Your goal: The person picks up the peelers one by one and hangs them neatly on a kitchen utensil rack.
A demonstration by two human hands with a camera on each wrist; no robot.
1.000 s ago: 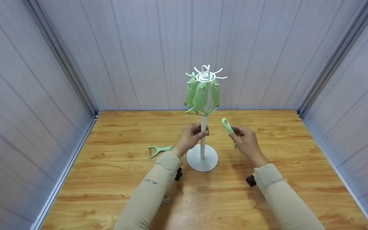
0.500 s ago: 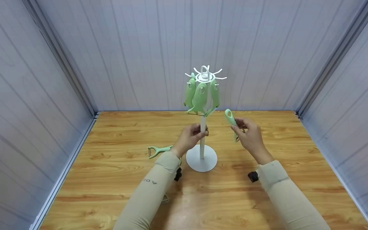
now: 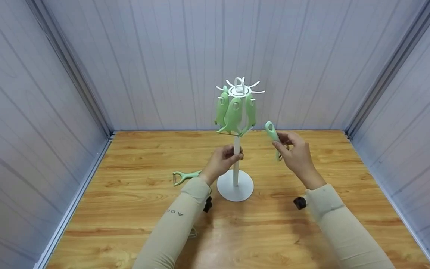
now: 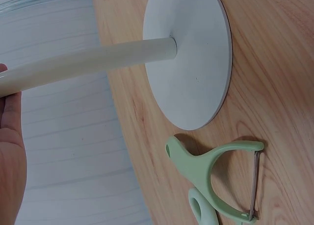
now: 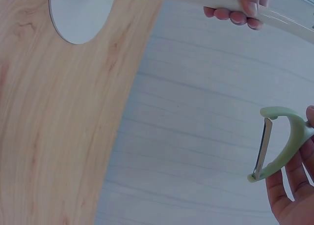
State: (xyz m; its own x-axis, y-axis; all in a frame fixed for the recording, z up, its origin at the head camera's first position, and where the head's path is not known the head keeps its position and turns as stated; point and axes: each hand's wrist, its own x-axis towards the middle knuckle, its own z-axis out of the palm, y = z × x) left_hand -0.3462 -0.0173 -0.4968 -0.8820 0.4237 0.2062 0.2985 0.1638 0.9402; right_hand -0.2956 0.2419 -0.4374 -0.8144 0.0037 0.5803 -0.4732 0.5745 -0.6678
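Note:
My left hand (image 3: 223,160) grips the white pole of a hook stand (image 3: 236,175), fingers wrapped round it at mid height. From the stand's top ring hang several green peelers (image 3: 233,116), looped over hooks by the holes in their handles; bare hooks show at the back and right. To the right of the pole, my right hand (image 3: 295,151) pinches another green peeler (image 5: 293,141) between thumb and fingers. Its handle hole points up and its metal blade faces down, apart from the stand. The right wrist view shows the Y-shaped head and blade.
Left of the round white base (image 4: 191,58) lies a green peeler (image 4: 194,163) on the wooden table (image 3: 133,209), with part of another peeler (image 4: 201,208) against it. Near my left forearm a peeler's end (image 3: 193,233) shows. Pale panel walls (image 3: 170,67) enclose the table.
My right hand has risen and shifted slightly right with its peeler, the handle end now higher. The left hand keeps its hold on the pole, and the stand has barely moved.

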